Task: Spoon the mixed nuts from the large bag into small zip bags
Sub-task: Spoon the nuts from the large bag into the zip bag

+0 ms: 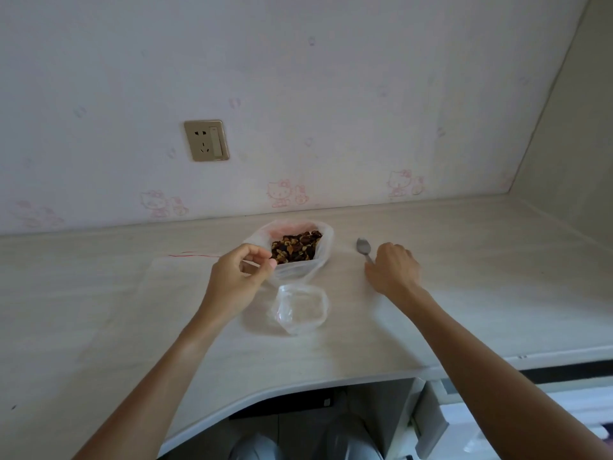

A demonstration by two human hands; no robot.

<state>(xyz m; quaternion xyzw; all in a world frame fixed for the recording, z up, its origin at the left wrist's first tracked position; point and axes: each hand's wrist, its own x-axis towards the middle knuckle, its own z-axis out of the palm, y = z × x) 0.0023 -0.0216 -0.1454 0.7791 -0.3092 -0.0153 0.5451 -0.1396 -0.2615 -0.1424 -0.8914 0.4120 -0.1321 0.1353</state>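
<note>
The right hand (393, 268) covers most of the spoon (363, 248) handle. Both forearms run off the bottom edge. The flat zip bags (185, 260) are barely discernible.

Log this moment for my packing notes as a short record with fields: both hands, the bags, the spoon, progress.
left hand: pinches the near rim of the large bag
right hand: on the spoon handle, grip unclear
large bag: open on the desk, mixed nuts inside
small zip bag: in front of the large bag, mouth open, looks empty
spoon: bowl lies on the desk, empty
progress: no scoop yet
</note>
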